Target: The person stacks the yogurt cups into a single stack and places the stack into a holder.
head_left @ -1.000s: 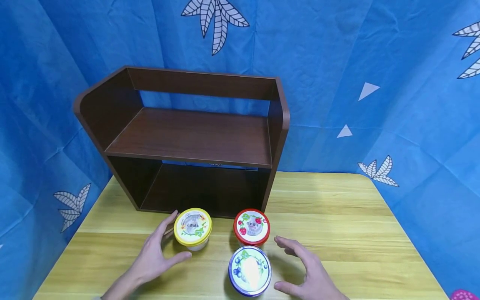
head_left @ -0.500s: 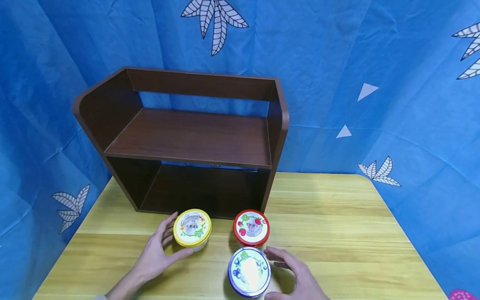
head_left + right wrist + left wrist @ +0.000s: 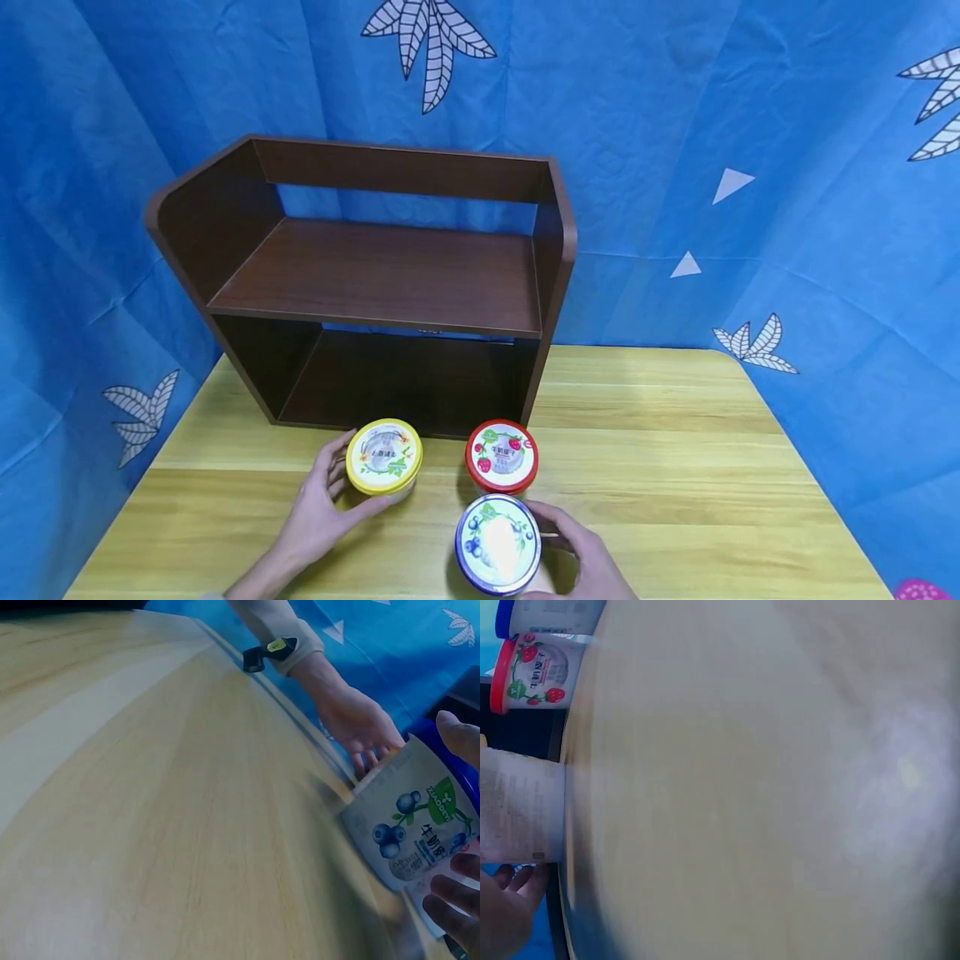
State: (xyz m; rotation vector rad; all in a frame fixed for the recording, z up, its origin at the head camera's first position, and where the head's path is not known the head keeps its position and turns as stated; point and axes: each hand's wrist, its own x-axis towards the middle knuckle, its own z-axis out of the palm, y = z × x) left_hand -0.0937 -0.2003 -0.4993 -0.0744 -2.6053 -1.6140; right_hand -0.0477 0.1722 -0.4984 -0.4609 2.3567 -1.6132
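In the head view, a yellow-lidded cup (image 3: 385, 457) stands in front of the shelf, with my left hand (image 3: 317, 510) curled round its left side and the thumb at its front. The left wrist view shows this cup (image 3: 521, 806) beside my fingers. A blue-lidded cup (image 3: 498, 544) stands nearer me; my right hand (image 3: 583, 560) curls round its right side. In the right wrist view my thumb is by the blue-lidded cup's lid, and its side (image 3: 409, 817) shows blueberries. Just behind it is a red-lidded cup (image 3: 502, 456), touched by neither hand.
A dark brown two-level shelf (image 3: 375, 271) stands at the back left of the wooden table (image 3: 675, 467). Blue patterned cloth (image 3: 645, 125) hangs behind and beside the table. A pink patterned item (image 3: 921, 590) is at the lower right corner.
My right hand has moved left, closing in round the blue-lidded cup. My left thumb and fingers have drawn in on the yellow-lidded cup, whose lid print has turned.
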